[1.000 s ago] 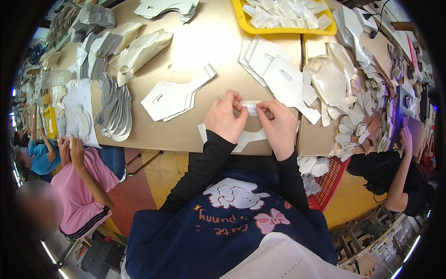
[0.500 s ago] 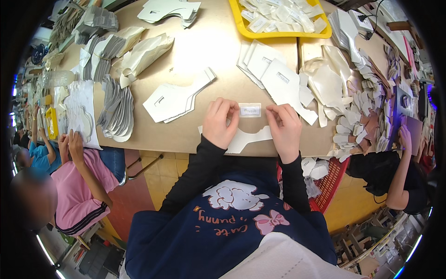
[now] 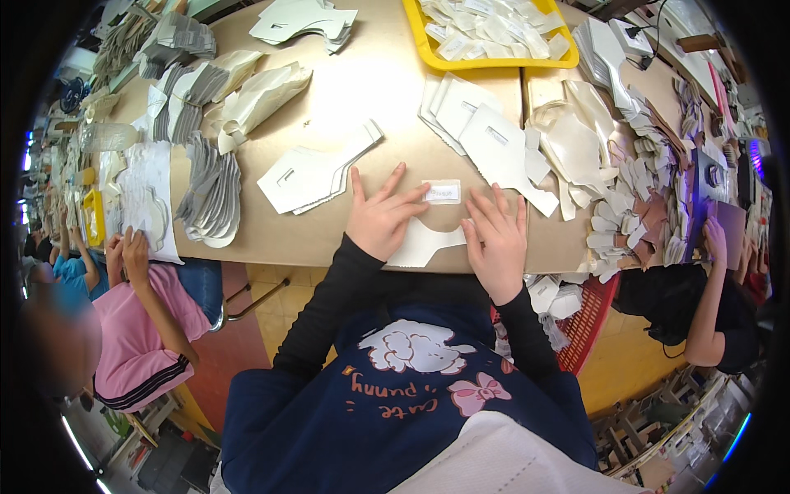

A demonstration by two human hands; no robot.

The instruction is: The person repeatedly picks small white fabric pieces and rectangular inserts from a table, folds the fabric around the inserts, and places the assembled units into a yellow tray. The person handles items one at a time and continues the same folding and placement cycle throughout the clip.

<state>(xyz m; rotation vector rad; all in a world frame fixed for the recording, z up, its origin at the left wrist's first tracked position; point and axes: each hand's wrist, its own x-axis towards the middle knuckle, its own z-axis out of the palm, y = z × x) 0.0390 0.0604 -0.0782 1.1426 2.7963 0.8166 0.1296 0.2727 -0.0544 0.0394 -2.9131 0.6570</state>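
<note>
My left hand (image 3: pixel 380 218) lies with its fingers spread over the left part of a white curved cut piece (image 3: pixel 424 245) at the table's near edge. One of its fingertips reaches a small white label (image 3: pixel 443 192) with a printed face, which lies flat just beyond the piece. On the other side, my right hand (image 3: pixel 497 239) rests with fingers stretched out, its thumb side by the piece's right end. Neither hand grips anything. Left of them is a stack of white cut pieces (image 3: pixel 300 174) with a slot; another slotted stack (image 3: pixel 496 136) lies beyond my right hand.
A yellow tray (image 3: pixel 494 62) full of small pale pieces stands at the far side. Bundles of grey-edged pieces (image 3: pixel 206 193) lie to the left, loose pale sheets (image 3: pixel 576 136) to the right. A red basket (image 3: pixel 588 333) is below the table edge. Co-workers sit at both sides.
Both hands have gone from pinched fingers beside the label to spread, flattened fingers. My right hand has come slightly nearer to me; the label lies in about the same place.
</note>
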